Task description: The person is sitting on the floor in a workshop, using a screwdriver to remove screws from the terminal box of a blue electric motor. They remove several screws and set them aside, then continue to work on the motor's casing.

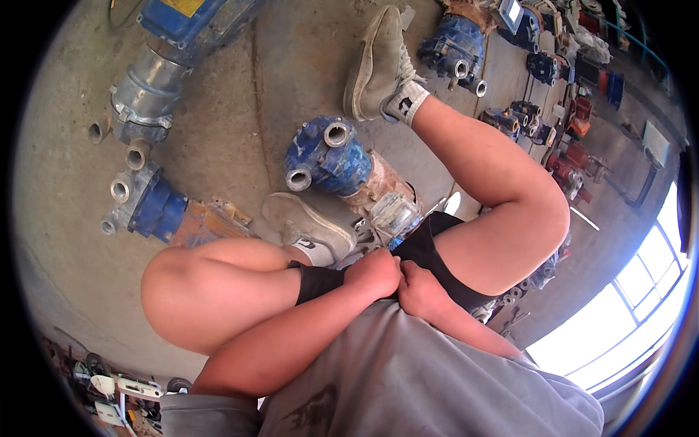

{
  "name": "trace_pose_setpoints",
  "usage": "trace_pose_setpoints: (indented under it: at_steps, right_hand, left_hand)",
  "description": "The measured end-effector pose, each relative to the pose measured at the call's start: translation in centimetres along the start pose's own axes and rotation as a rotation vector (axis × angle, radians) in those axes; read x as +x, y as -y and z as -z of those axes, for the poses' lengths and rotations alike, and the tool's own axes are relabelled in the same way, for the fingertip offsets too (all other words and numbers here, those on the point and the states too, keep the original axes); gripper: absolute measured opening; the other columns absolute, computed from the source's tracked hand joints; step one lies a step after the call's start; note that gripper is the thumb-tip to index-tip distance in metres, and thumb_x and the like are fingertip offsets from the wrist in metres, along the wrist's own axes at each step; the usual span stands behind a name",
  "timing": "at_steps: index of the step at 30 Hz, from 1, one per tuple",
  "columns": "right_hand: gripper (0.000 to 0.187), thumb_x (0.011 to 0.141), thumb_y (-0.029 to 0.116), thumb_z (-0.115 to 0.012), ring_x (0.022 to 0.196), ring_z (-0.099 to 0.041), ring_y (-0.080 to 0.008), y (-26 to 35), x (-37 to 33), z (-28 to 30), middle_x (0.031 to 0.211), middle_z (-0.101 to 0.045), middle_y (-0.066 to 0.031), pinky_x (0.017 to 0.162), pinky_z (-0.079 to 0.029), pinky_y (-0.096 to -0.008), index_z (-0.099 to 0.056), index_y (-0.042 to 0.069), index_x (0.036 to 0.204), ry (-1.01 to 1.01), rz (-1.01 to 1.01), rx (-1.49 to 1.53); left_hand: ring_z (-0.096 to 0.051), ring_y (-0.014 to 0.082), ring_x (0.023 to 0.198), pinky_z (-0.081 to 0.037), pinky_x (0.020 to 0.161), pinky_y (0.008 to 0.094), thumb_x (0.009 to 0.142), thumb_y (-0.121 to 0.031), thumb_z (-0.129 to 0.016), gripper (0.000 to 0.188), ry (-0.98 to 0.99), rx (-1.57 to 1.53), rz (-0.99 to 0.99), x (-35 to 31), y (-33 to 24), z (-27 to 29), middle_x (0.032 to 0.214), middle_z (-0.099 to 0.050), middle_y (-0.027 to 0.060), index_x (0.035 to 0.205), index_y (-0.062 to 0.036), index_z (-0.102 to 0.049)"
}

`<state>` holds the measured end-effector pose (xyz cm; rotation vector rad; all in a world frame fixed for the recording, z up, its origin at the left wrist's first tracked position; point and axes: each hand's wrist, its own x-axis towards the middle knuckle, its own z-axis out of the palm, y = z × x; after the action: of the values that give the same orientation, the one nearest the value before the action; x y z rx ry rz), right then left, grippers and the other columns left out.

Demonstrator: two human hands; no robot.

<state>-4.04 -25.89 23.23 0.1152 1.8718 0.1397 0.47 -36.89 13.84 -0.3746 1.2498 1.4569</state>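
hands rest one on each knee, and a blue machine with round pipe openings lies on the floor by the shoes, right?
Wrong on hand placement: the head view shows the left hand and right hand together at the hem of the grey shirt. The blue machine does lie on the floor by the shoes.

Whether the curled hands (375,275) hold anything is hidden.

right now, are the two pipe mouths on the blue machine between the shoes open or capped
Open: both pipe mouths show hollow insides, no caps.
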Motion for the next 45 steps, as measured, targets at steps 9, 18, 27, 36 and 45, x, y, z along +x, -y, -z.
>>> trace_pose_setpoints:
  at_steps: [9, 18, 27, 36, 45]
  right_hand:
    - [0.038, 0.103, 0.025, -0.047, 0.096, -0.067, -0.0518, 0.0, -0.6, -0.5, 0.095, -0.068, -0.0364, 0.088, -0.053, -0.0569, -0.057, -0.008, 0.118, -0.081, 0.069, 0.005]
    - [0.036, 0.102, 0.024, -0.047, 0.093, -0.068, -0.0515, 0.6, -0.6, -0.4, 0.095, -0.069, -0.0359, 0.086, -0.054, -0.0566, -0.057, -0.008, 0.117, -0.071, 0.046, -0.049]
    - [0.031, 0.092, 0.012, -0.053, 0.09, -0.07, -0.049, 1.9, -0.9, 0.3, 0.097, -0.068, -0.0353, 0.082, -0.056, -0.0551, -0.05, -0.008, 0.115, 0.008, 0.008, -0.259]
    - [0.03, 0.102, 0.02, -0.049, 0.088, -0.071, -0.0472, 0.4, -0.9, 0.0, 0.09, -0.069, -0.0319, 0.081, -0.057, -0.0533, -0.05, -0.007, 0.113, -0.029, 0.044, -0.238]
    - [0.032, 0.103, 0.021, -0.05, 0.086, -0.069, -0.0487, -1.1, -0.5, 0.1, 0.089, -0.068, -0.0336, 0.081, -0.055, -0.0553, -0.052, -0.008, 0.115, -0.039, 0.142, -0.124]
  left_hand:
    - [-0.066, 0.0434, 0.114, -0.051, 0.099, 0.0513, 0.103, -0.037, -0.051, 0.046, 0.03, 0.012, -0.016, 0.5, 0.3, -0.2, 0.12, -0.069, 0.0285, 0.118, 0.0047, -0.065]
    - [-0.067, 0.0413, 0.115, -0.053, 0.098, 0.0499, 0.103, -0.035, -0.054, 0.044, 0.064, 0.017, 0.019, 0.2, -0.1, 0.5, 0.122, -0.069, 0.0268, 0.116, 0.0043, -0.067]
    - [-0.066, 0.0384, 0.122, -0.054, 0.099, 0.0483, 0.102, -0.033, -0.056, 0.041, 0.047, 0.023, 0.041, 1.3, 0.1, -0.2, 0.129, -0.068, 0.0217, 0.124, -0.0008, -0.068]
    - [-0.066, 0.0409, 0.116, -0.052, 0.098, 0.0482, 0.102, -0.034, -0.058, 0.043, 0.091, 0.03, -0.012, 2.9, 0.6, -1.3, 0.124, -0.068, 0.0268, 0.121, 0.0037, -0.067]
    - [-0.067, 0.0408, 0.115, -0.053, 0.097, 0.0478, 0.104, -0.035, -0.054, 0.045, 0.125, 0.098, -0.021, 2.5, -0.1, -1.3, 0.122, -0.069, 0.0271, 0.119, 0.0052, -0.068]
